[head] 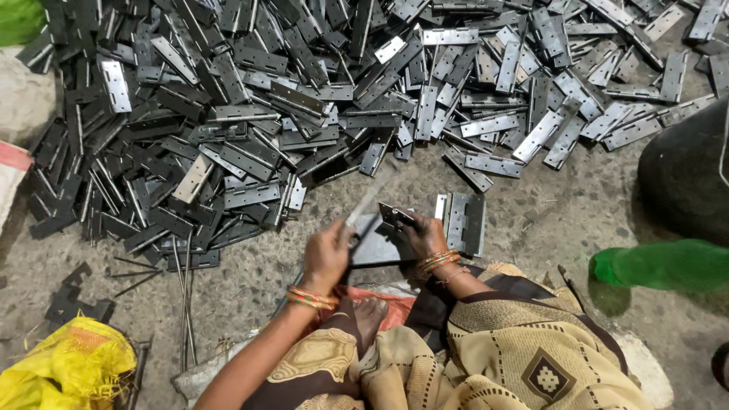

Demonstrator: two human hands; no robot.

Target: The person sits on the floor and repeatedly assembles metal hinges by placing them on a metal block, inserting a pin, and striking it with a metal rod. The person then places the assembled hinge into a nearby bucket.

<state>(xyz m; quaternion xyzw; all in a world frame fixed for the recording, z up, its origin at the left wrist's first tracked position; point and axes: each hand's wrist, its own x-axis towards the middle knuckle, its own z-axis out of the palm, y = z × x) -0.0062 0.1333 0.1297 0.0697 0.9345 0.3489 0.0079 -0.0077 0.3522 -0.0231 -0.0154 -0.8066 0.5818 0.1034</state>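
**A:** So what's the person doing here? Seated on the concrete floor, looks like hinge assembly?

**B:** That's my read. Left hand has its grip wrapped tight round a thin metal tool or pin, blurred, so I can't tell which. Right hand is pinching a dark hinge leaf, resting on a flat metal block just in front of the bare foot. I'd guess a pin is being driven into the knuckle. The next move probably needs the leaf kept square.

**A:** And the stock?

**B:** Huge pile of steel hinges from 9 round to 2 o'clock, and a small neat stack touching-close at 1 o'clock of the right hand. Loose rods at 8.

**A:** Any packaging?

**B:** Crumpled yellow bag at 8 o'clock, green bag at 3, dark rounded sack above that. No labels I can make out.
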